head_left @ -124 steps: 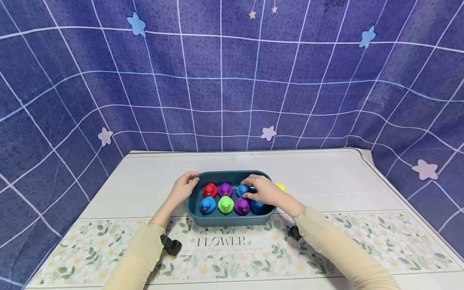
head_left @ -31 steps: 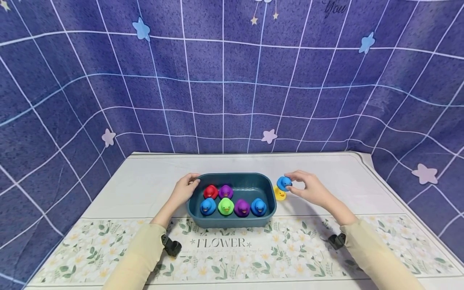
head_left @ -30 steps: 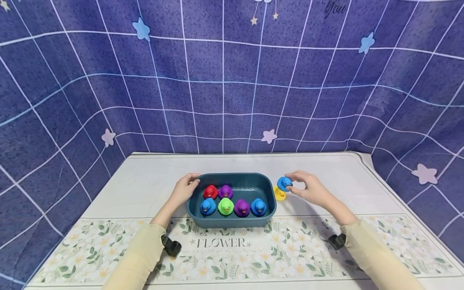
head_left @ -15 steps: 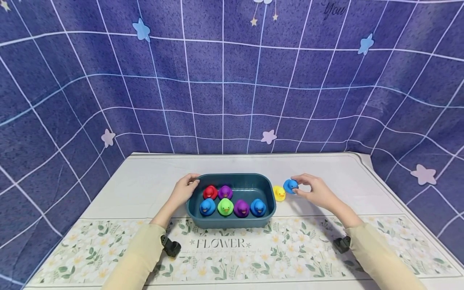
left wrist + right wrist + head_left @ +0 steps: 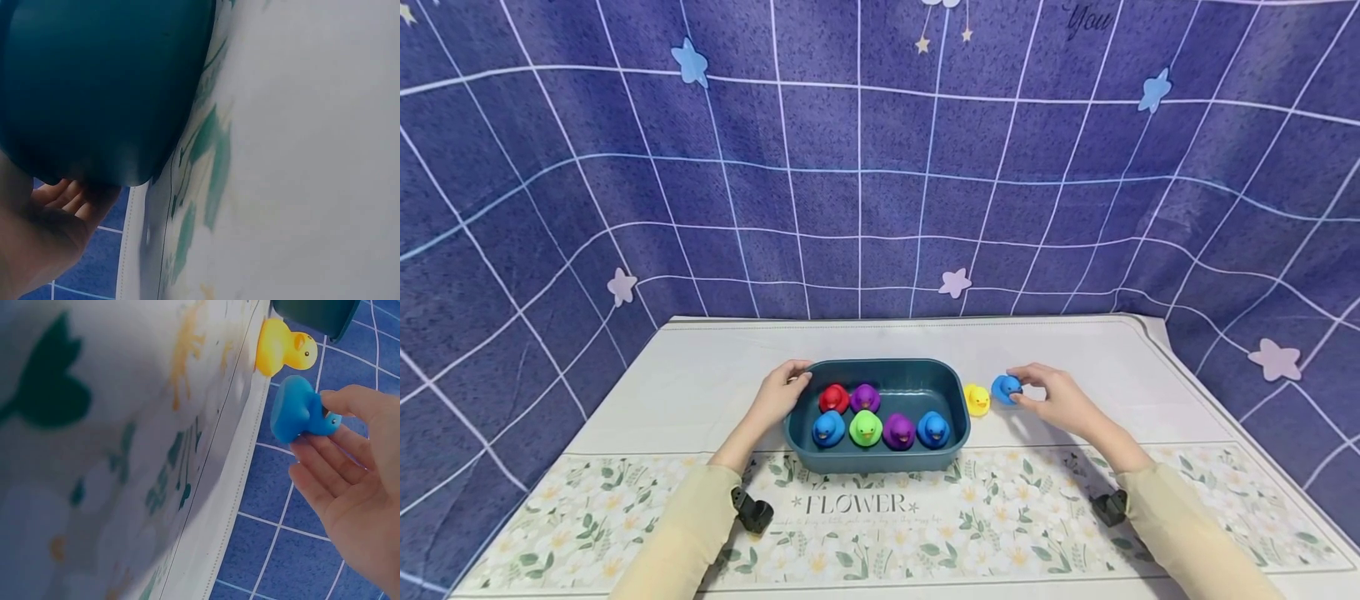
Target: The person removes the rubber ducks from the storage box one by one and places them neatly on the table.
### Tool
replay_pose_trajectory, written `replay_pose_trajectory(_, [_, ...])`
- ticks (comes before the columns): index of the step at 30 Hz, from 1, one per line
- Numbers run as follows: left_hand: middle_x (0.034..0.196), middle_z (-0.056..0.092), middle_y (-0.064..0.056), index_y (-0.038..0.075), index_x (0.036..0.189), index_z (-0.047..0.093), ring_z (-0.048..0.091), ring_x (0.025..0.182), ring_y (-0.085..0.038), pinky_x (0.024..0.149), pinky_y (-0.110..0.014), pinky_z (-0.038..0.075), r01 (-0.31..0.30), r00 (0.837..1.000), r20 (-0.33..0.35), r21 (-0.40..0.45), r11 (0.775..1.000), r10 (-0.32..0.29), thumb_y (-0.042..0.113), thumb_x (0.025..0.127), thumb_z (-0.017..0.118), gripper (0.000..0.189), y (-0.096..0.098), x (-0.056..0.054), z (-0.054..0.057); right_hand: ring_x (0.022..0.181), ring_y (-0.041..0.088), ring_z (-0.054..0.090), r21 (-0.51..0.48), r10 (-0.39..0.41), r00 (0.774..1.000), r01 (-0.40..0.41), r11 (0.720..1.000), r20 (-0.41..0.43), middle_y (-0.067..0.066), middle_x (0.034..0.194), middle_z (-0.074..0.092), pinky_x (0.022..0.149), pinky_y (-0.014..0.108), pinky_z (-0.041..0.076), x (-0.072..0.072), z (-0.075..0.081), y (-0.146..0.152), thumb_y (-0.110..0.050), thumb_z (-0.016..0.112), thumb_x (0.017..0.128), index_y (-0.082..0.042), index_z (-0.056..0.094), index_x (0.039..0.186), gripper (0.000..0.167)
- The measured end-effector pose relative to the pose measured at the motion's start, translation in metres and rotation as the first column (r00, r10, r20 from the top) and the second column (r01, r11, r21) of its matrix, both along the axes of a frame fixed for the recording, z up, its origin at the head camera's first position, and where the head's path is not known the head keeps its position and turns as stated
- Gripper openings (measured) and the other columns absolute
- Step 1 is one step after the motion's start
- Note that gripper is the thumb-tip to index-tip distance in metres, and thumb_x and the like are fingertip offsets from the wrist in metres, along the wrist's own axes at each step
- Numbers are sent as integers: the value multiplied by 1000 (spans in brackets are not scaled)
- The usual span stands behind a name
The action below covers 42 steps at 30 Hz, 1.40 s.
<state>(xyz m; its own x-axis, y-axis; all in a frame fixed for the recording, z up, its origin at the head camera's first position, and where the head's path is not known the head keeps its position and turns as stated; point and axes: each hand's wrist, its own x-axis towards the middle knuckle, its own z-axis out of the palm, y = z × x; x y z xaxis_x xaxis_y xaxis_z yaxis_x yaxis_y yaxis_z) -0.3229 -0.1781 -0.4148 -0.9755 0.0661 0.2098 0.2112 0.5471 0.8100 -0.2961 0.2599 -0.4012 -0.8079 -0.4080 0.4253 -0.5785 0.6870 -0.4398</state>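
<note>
My right hand (image 5: pixel 1060 404) pinches a blue rubber duck (image 5: pixel 1003 390) between thumb and fingers, close over the white table right of the plastic tub. In the right wrist view the thumb presses the blue duck's (image 5: pixel 292 412) head side, and its base is tilted toward the table. A yellow rubber duck (image 5: pixel 977 401) sits between that duck and the tub. My left hand (image 5: pixel 778 393) grips the far left corner of the dark teal tub (image 5: pixel 877 461), the fingers partly hidden behind its wall in the left wrist view.
Inside the tub sit a red duck (image 5: pixel 833 398), a green duck (image 5: pixel 866 427), two purple ducks and two blue ducks. A floral runner (image 5: pixel 625 508) lettered "FLOWER" lies along the table's front. A purple gridded curtain (image 5: pixel 880 200) hangs behind the table.
My right hand has taken the blue duck out of the tub, carried it past the yellow duck and brought it lower on the right. My left hand stays at the tub's corner.
</note>
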Motion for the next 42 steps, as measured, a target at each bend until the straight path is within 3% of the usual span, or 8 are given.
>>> replay_pose_trajectory(26, [123, 59, -23, -2, 121, 57, 52, 119, -35, 99, -47, 44, 2, 1000, 6, 6, 1000, -2, 13, 97, 49, 30, -1, 1, 3, 92, 32, 65, 71, 11, 997, -17, 997, 78, 20, 105, 65, 87, 48, 51, -1, -4, 1, 1, 70, 80, 8, 61, 110, 32])
replay_pose_trajectory(35, [122, 59, -23, -2, 121, 57, 52, 119, -35, 99, -47, 44, 3, 1000, -2, -5, 1000, -3, 12, 97, 48, 30, -2, 2, 2, 96, 34, 64, 82, 10, 997, -16, 997, 73, 20, 107, 64, 88, 50, 50, -1, -7, 0, -1, 70, 81, 8, 60, 112, 34])
replay_pose_trajectory(42, [122, 59, -22, -1, 121, 57, 52, 119, -35, 99, -47, 43, -2, 1000, 3, -5, 1000, 2, 13, 97, 48, 30, -1, 1, 2, 103, 37, 60, 88, -14, 1000, 13, 996, 15, 20, 113, 62, 91, 51, 48, 2, -1, -2, -5, 69, 82, 7, 58, 116, 38])
